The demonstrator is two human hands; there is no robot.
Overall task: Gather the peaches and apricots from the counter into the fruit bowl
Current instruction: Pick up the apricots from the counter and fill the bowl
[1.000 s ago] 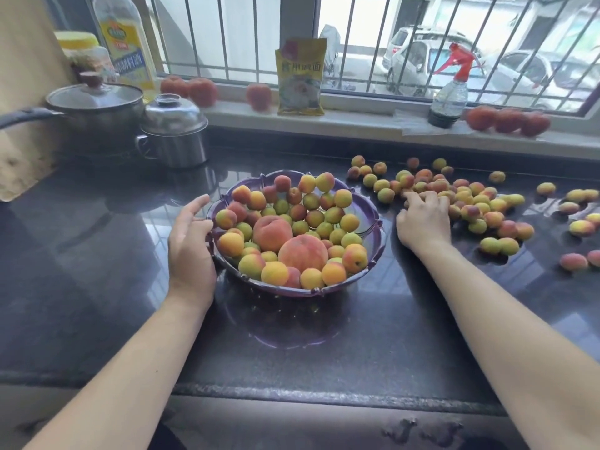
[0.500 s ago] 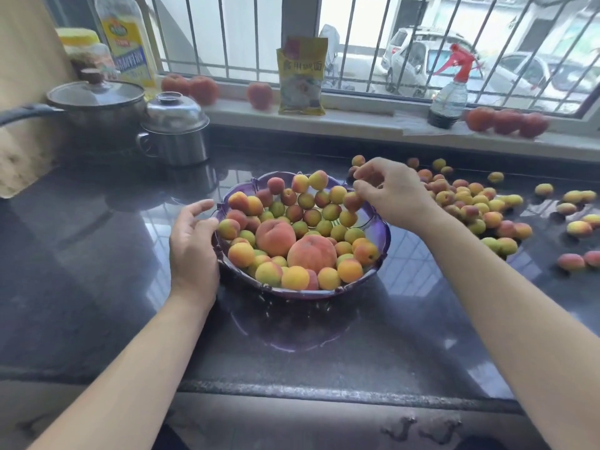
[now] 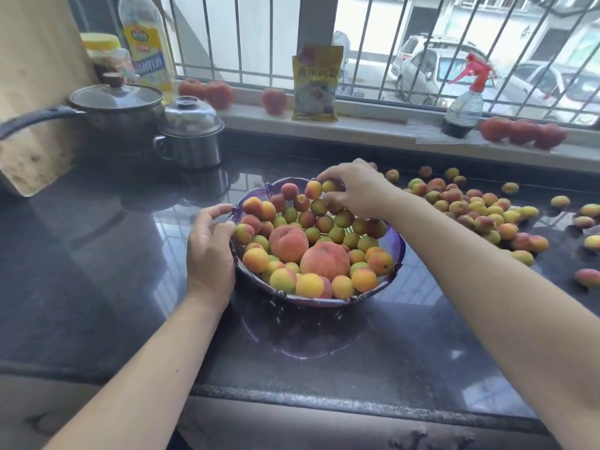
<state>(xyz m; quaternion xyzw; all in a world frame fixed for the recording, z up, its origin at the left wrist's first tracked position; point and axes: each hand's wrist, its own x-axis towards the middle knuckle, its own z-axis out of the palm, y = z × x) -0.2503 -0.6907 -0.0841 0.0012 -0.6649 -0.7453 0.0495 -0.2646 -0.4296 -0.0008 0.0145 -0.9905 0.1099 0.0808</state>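
The purple fruit bowl (image 3: 397, 254) stands mid-counter, heaped with apricots and two large peaches (image 3: 288, 243) (image 3: 324, 259). My left hand (image 3: 211, 251) holds the bowl's left rim, thumb above it and fingers curled against the side. Over the far side of the bowl, my right hand (image 3: 360, 193) hovers with curled fingers and pinches a small apricot (image 3: 329, 186) just above the heap. Whether more fruit lies under its palm is hidden. Several loose apricots (image 3: 480, 209) are spread over the dark counter to the right of the bowl.
A lidded black pot (image 3: 120, 108) and a steel pot (image 3: 191, 131) stand at the back left. The window sill carries an oil bottle (image 3: 147, 43), a yellow bag (image 3: 316, 82), a spray bottle (image 3: 464, 105) and red fruit (image 3: 522, 131). The counter's front edge (image 3: 292, 397) runs below the bowl.
My right hand took fruit from the pile on the right and carried it left over the bowl's far side. The left hand stayed at the bowl's left rim.
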